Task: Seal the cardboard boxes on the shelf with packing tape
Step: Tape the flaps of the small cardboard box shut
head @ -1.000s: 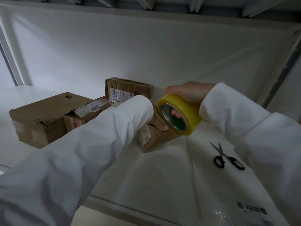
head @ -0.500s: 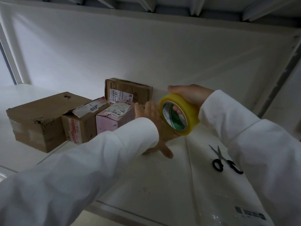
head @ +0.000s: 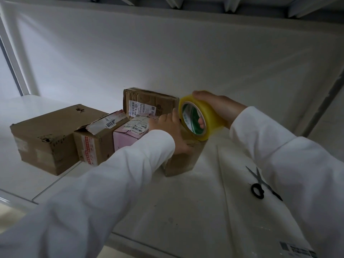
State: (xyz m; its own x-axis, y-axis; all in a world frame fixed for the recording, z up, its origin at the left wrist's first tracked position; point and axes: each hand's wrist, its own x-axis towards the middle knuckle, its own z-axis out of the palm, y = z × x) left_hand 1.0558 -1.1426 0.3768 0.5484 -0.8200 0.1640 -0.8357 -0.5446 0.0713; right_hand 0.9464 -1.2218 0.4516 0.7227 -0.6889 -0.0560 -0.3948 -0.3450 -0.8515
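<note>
a: how far along is the sealing?

b: early, i'd judge. the left hand lies flat on top of the small brown box at the front of the shelf, fingers straight and together, pressing down. the right hand has its fingers clamped round the tape roll, one fingertip showing through the core, and the roll sits at the box's right top edge. a strip seems to run from roll to box top, though i can't tell how far it reaches under the left hand.

a: and the others?

b: the big box at far left, the torn-flap box, the pink box and the upright box at the back show no fresh tape that i can make out. the scissors lie on the shelf to the right, well apart from the roll, so the cut is not yet made.

a: which way does the roll point?

b: its open core faces toward the camera and a bit left; its axis runs roughly along the shelf's length, tilted. the small box's long axis i can't tell; the left sleeve hides too much of it.
</note>
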